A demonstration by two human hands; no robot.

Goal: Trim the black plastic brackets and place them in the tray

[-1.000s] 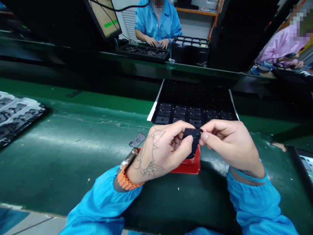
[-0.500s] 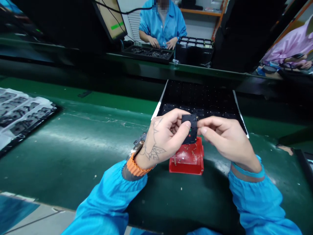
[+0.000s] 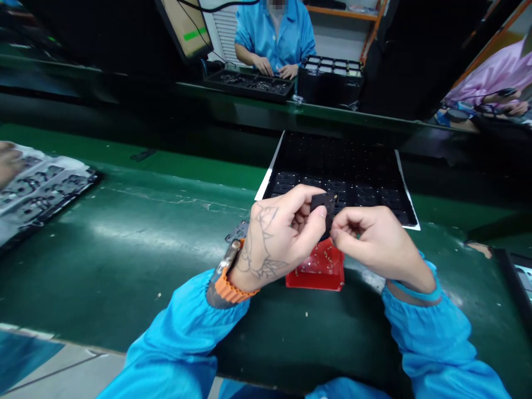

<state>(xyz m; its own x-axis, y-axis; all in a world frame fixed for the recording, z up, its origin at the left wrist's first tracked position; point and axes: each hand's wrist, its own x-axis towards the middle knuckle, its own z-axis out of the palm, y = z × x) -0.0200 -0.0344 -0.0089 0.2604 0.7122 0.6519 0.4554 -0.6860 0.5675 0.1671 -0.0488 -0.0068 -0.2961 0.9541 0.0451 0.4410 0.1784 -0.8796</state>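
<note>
My left hand [image 3: 286, 233] grips a small flat black plastic part [image 3: 319, 202] between thumb and fingers, tilted above a red bin. At the part's lower right edge, my right hand [image 3: 369, 238] is closed in a pinch; whether a tiny piece sits between its fingertips is hidden. Small pale bits lie scattered inside the red bin [image 3: 315, 280], which is partly covered by my left hand. Behind both hands is a black compartment tray [image 3: 332, 158], with dark flat parts in its nearer rows. Another dark part [image 3: 238, 230] rests on the bench beside my left wrist.
A tray of dark parts in white lining [image 3: 50, 191] stands at the left, with another person's hand [image 3: 9, 163] over it. Across the green bench [image 3: 124, 277], a co-worker in blue [image 3: 274, 39] handles parts at a black tray [image 3: 249, 86]. A monitor [image 3: 187, 30] stands nearby.
My right hand has shifted slightly down along the part's edge, its fingers curled tighter. The black part has turned and looks narrower. Another person's hand has appeared at the left tray.
</note>
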